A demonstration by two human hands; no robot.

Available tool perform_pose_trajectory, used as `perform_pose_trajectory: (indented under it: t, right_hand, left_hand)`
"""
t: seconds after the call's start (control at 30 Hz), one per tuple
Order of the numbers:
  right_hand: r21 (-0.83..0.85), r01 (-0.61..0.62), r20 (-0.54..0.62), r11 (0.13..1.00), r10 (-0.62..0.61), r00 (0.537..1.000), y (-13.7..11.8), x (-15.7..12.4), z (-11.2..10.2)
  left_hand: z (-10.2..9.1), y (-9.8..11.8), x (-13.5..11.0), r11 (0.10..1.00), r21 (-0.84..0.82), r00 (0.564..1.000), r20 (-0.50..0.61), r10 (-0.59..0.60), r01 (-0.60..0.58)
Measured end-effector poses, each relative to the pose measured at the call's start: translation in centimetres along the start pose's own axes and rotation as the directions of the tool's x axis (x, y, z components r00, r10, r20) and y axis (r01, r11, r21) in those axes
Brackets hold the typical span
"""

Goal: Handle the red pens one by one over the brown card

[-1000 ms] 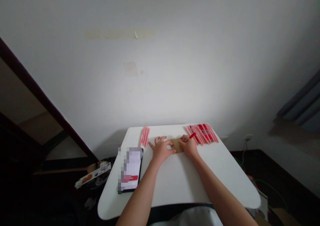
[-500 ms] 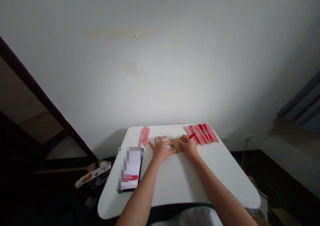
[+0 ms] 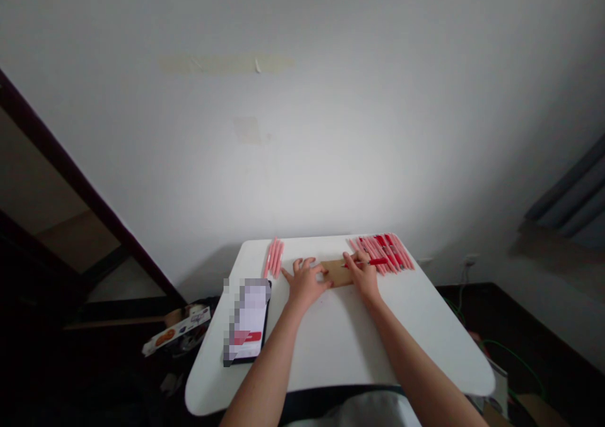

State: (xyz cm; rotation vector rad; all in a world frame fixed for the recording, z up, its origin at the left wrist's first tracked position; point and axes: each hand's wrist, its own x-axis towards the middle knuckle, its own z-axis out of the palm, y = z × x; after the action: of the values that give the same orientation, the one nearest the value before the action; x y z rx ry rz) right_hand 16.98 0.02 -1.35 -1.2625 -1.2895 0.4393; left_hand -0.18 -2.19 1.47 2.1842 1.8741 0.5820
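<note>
A small brown card lies flat near the far side of the white table. The thumb and index fingertips of my left hand press on its left end, while the other fingers are spread. My right hand rests over the card's right end, closed around a red pen. The pen lies nearly level, its thin tip pointing left above the card and its red end sticking out to the right. Part of the card is hidden under my right hand.
Several pink pens in sleeves lie at the far left. A larger row of pink and red pens lies at the far right, close to my right hand. A phone sits left of my left forearm. The wall rises behind the table.
My right hand has shifted slightly right, and the pen has tipped from a slant to nearly level. More of the card shows. My left hand has stayed in place.
</note>
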Motion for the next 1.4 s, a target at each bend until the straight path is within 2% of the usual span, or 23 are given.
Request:
perform_pose_trajectory:
  t: [0.13,0.27,0.4,0.57,0.7,0.77,0.97,1.2,1.4]
  right_hand:
    - [0.017,0.021,-0.009,1.000,-0.021,1.000,-0.6,-0.1,-0.6]
    - [0.250,-0.124,0.054,0.960,0.114,0.992,-0.6,-0.2,-0.6]
    - [0.514,-0.326,0.185,0.794,0.269,0.945,-0.7,-0.2,-0.3]
    - [0.695,-0.438,0.335,0.570,0.282,0.899,-2.1,-0.1,-0.7]
    - [0.691,-0.505,0.438,0.518,0.255,0.862,-2.8,-0.1,-1.7]
    - [0.709,-0.509,0.452,0.488,0.240,0.859,-2.7,-0.2,-2.2]
    - [0.690,-0.480,0.416,0.541,0.245,0.876,-2.4,-0.1,-2.9]
    - [0.732,-0.459,0.396,0.503,0.234,0.888,-2.3,-0.2,-2.9]
    - [0.676,-0.420,0.356,0.606,0.231,0.905,-2.1,0.0,-3.0]
  left_hand:
    - [0.3,-0.1,-0.1,0.999,0.046,0.999,-0.038,-0.014,0.016]
    - [0.6,-0.5,0.0,0.998,0.065,0.996,-0.089,-0.008,0.013]
    - [0.8,-0.8,0.1,0.997,0.079,0.992,-0.125,0.023,-0.013]
    - [0.9,-0.9,0.1,0.996,0.090,0.991,-0.133,0.020,-0.008]
    - [0.9,-0.9,0.2,0.995,0.098,0.990,-0.141,0.018,-0.004]
    - [0.9,-0.9,0.2,0.995,0.100,0.990,-0.138,0.013,0.001]
    - [0.8,-0.7,0.1,0.994,0.113,0.992,-0.130,0.009,0.006]
    - [0.9,-0.8,0.1,0.994,0.111,0.990,-0.140,0.018,-0.002]
    - [0.5,-0.6,0.0,0.990,0.138,0.992,-0.126,0.002,0.015]
